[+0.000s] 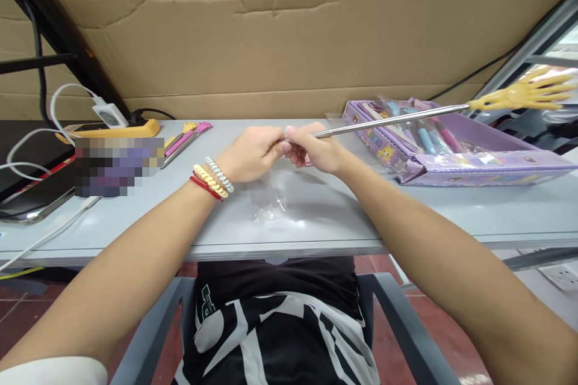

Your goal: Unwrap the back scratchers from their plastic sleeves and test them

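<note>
An extended back scratcher (391, 123) slants up to the right from my hands. It has a thin metal rod and a yellow hand-shaped head at its far end. My left hand (257, 153) is closed in a pinch at the near end of the rod, where the fingers partly hide it. Close against it, my right hand (323, 150) is curled round the rod, thumb on top. On the desk beneath both hands lies a clear plastic bag (271, 210). The head of the scratcher hangs above the right side of a purple box (487, 169).
Inside the box are several wrapped pens. Two small back scratchers (180, 144), yellow and pink, lie at left. Beyond them are a yellow power strip (135, 129), white cables and a phone (40, 195). A cardboard sheet (271, 42) walls off the desk's back.
</note>
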`<action>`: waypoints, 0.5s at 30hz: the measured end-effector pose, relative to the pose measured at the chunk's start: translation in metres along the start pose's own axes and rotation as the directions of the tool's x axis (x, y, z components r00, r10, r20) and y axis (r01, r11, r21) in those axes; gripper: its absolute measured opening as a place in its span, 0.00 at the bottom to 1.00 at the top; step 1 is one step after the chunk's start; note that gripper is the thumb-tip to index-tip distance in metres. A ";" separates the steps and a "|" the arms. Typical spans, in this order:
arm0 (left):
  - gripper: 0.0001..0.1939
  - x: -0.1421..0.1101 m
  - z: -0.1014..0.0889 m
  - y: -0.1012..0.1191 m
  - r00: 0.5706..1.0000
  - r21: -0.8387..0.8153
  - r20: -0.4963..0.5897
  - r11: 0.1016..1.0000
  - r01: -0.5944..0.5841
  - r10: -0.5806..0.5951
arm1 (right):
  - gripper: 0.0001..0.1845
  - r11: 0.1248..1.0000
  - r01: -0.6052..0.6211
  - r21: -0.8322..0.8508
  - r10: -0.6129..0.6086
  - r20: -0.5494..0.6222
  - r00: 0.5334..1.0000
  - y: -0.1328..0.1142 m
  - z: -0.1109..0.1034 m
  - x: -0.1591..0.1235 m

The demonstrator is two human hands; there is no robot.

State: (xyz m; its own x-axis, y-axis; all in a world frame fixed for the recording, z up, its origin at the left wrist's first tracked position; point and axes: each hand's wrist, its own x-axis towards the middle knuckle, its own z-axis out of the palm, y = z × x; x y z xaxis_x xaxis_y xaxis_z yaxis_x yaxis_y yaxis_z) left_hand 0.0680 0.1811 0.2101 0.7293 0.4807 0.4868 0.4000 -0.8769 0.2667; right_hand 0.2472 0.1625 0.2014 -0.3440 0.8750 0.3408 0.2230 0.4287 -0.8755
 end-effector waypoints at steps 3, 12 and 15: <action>0.13 -0.001 0.001 -0.002 1.000 -0.025 0.003 0.999 -0.023 0.023 | 0.30 1.000 -0.002 0.010 0.002 0.005 1.000 -0.002 0.000 0.000; 0.15 -0.002 0.000 0.000 0.999 -0.128 0.047 0.992 -0.006 0.012 | 0.20 0.996 -0.066 0.064 0.069 -0.039 0.997 -0.006 0.004 0.000; 0.16 -0.002 -0.001 0.000 0.999 -0.180 0.045 0.984 -0.010 0.018 | 0.19 0.999 -0.036 0.041 0.039 -0.071 0.997 -0.008 0.006 -0.001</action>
State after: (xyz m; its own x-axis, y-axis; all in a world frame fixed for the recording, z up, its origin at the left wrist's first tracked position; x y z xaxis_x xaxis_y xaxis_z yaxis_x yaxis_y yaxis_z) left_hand 0.0653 0.1803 0.2099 0.7605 0.4643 0.4540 0.2864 -0.8673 0.4072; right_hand 0.2406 0.1570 0.2059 -0.2695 0.9048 0.3297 0.1981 0.3871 -0.9005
